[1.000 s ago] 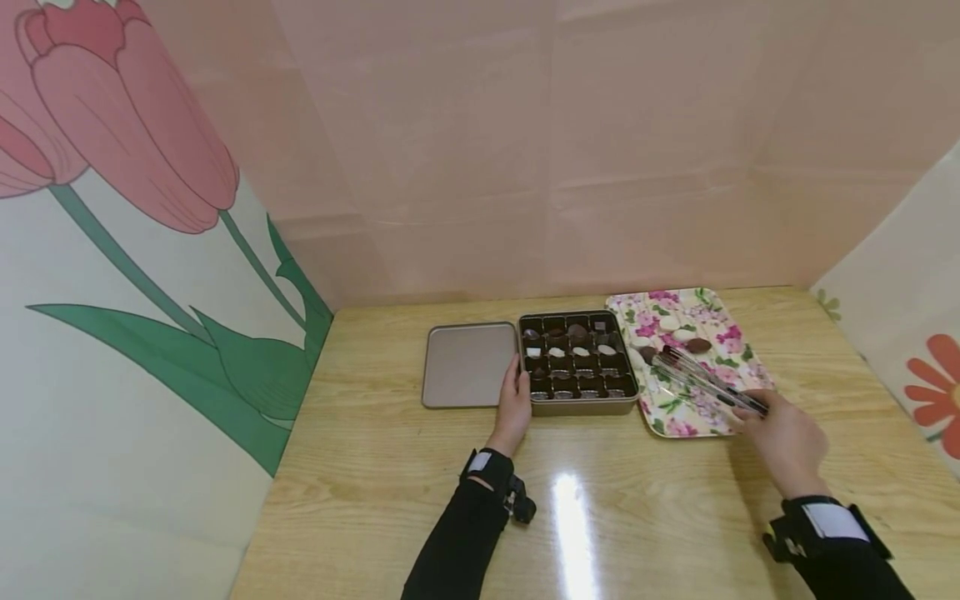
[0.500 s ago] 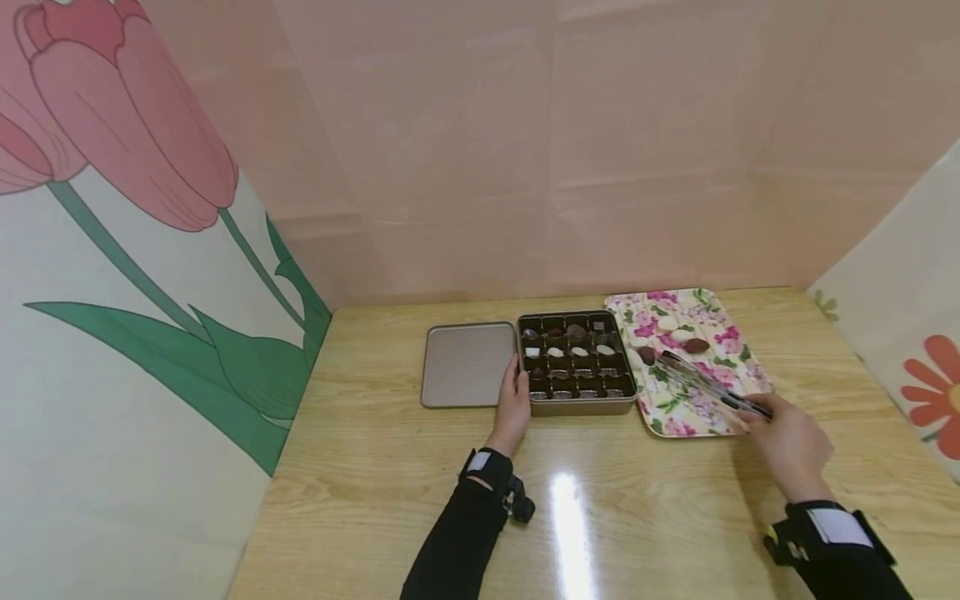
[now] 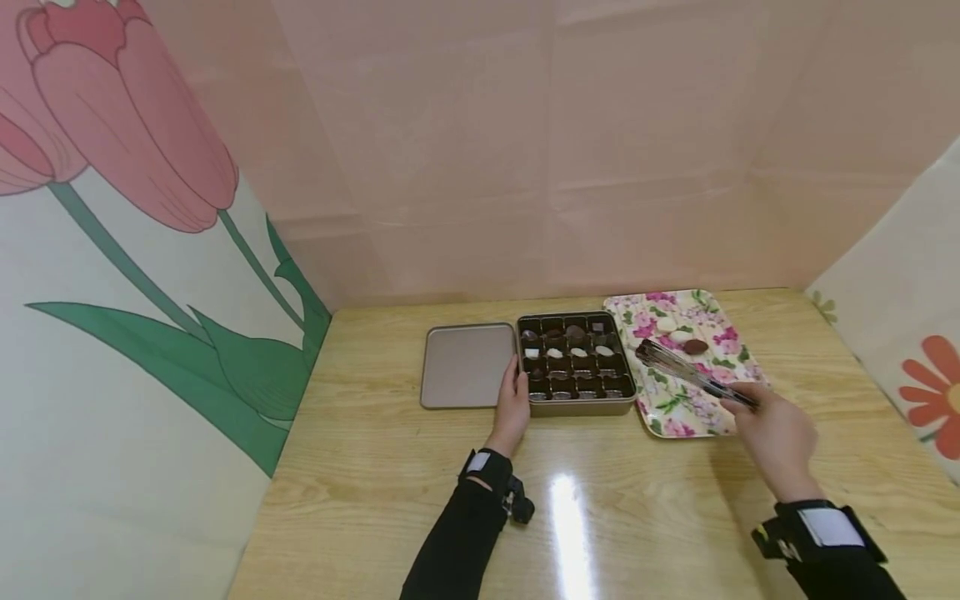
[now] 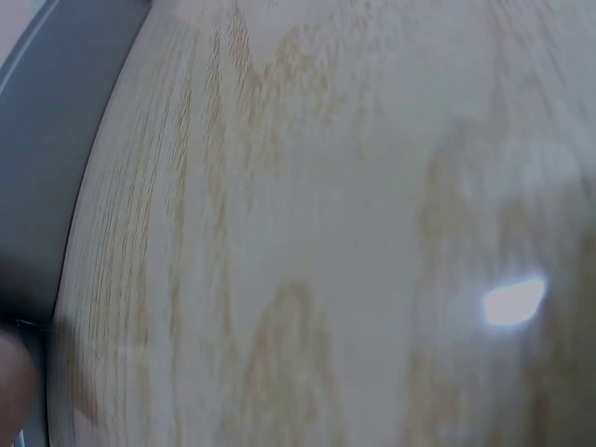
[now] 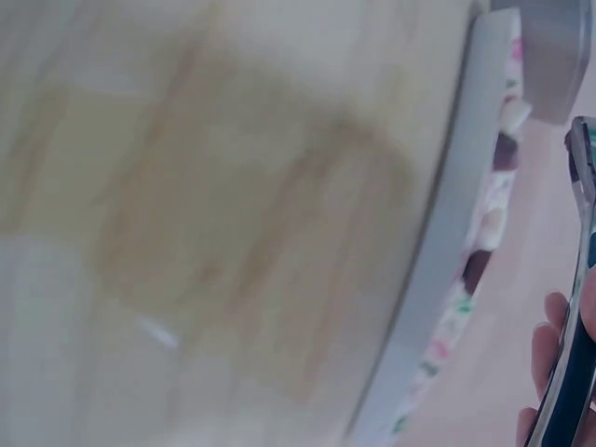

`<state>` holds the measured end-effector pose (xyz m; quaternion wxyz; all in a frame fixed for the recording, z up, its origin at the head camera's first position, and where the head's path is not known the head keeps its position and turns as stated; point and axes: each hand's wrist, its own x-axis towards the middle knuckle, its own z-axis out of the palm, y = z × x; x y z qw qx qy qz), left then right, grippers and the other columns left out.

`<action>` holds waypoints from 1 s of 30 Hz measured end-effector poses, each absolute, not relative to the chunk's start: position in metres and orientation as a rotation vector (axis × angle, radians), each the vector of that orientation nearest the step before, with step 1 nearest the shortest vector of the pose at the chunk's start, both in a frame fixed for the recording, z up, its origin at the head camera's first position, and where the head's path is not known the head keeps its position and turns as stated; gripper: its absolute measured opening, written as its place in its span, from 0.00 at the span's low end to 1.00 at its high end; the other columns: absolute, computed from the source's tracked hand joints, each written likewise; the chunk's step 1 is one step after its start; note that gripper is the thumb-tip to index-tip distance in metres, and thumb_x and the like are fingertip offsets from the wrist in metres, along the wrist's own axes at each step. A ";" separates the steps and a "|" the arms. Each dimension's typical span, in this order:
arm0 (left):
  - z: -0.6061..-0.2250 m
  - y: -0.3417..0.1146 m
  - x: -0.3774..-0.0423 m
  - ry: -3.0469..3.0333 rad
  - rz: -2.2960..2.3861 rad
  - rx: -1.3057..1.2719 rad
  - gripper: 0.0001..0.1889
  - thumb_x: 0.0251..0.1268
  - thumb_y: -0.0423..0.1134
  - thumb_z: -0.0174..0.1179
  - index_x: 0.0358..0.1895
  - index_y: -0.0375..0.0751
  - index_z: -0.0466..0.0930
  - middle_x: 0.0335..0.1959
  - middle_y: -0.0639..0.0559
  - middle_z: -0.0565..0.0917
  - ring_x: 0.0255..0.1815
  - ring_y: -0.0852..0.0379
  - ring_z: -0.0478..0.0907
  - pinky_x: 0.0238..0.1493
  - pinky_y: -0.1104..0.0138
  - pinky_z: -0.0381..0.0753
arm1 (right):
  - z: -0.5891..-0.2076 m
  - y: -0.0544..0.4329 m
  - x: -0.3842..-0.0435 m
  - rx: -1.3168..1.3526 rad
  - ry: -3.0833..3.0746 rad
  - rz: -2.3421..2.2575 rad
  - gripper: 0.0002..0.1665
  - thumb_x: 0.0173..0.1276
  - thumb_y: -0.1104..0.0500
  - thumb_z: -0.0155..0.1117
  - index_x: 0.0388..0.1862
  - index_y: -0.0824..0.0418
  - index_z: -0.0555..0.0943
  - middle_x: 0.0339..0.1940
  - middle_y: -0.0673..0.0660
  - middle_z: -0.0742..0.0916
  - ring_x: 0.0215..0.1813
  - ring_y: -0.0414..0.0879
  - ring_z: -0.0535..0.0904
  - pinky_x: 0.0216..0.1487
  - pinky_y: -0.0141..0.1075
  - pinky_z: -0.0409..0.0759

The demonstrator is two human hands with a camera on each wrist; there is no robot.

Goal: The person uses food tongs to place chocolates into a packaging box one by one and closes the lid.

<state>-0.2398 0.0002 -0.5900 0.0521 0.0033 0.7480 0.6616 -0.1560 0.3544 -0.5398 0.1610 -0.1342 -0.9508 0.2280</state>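
Note:
A metal tin [image 3: 583, 408] with a dark divided insert stands in the head view. Chocolates sit in its two back rows, dark ones behind and white ones in front. My left hand [image 3: 513, 417] rests straight fingers along the tin's left side. My right hand [image 3: 776, 437] grips metal tongs [image 3: 693, 377], their tips over the floral tray [image 3: 686, 427] beside the tin's right edge. Something dark shows at the tongs' tips in the right wrist view; I cannot tell whether it is a chocolate. A dark chocolate [image 3: 695, 347] and white chocolates [image 3: 680, 337] lie on the tray.
A flat metal lid [image 3: 468, 367] lies left of the tin, close against it. The tray's left edge is near the tin's right side. Behind the wooden table [image 3: 375, 500] rises a pinkish backdrop [image 3: 525, 167]. A glare streak crosses the front of the table.
My right hand has moved the tongs slightly left, toward the tin. Their tips now cover the place where a dark chocolate showed near the tin. The left hand stays at the tin.

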 end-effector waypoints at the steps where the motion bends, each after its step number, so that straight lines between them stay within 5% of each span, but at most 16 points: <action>1: -0.590 0.000 -0.240 2.276 2.012 0.011 0.27 0.84 0.47 0.37 0.81 0.53 0.48 0.79 0.50 0.53 0.78 0.49 0.52 0.75 0.53 0.56 | -0.537 0.350 -0.157 -0.370 -2.708 0.652 0.18 0.66 0.55 0.71 0.49 0.65 0.83 0.25 0.64 0.84 0.18 0.49 0.67 0.17 0.39 0.57; 16: -0.595 0.002 -0.243 2.274 2.025 -0.002 0.27 0.84 0.47 0.37 0.81 0.52 0.49 0.79 0.50 0.53 0.78 0.50 0.53 0.75 0.53 0.56 | -0.532 0.278 -0.175 -0.131 -2.706 0.757 0.14 0.67 0.56 0.71 0.48 0.61 0.85 0.12 0.50 0.77 0.12 0.44 0.65 0.14 0.38 0.56; 23: -0.596 0.003 -0.243 2.281 2.028 -0.006 0.27 0.84 0.47 0.38 0.81 0.52 0.49 0.79 0.50 0.54 0.78 0.49 0.53 0.74 0.53 0.56 | -0.536 0.257 -0.182 -0.094 -2.702 0.756 0.17 0.63 0.55 0.73 0.49 0.60 0.85 0.09 0.50 0.71 0.13 0.45 0.61 0.14 0.37 0.54; 30: -0.597 0.002 -0.243 2.292 2.024 0.006 0.28 0.84 0.49 0.38 0.80 0.52 0.50 0.79 0.50 0.54 0.78 0.50 0.52 0.75 0.53 0.56 | -0.535 0.251 -0.183 -0.125 -2.723 0.788 0.20 0.64 0.53 0.73 0.52 0.60 0.84 0.13 0.53 0.75 0.14 0.46 0.64 0.14 0.38 0.57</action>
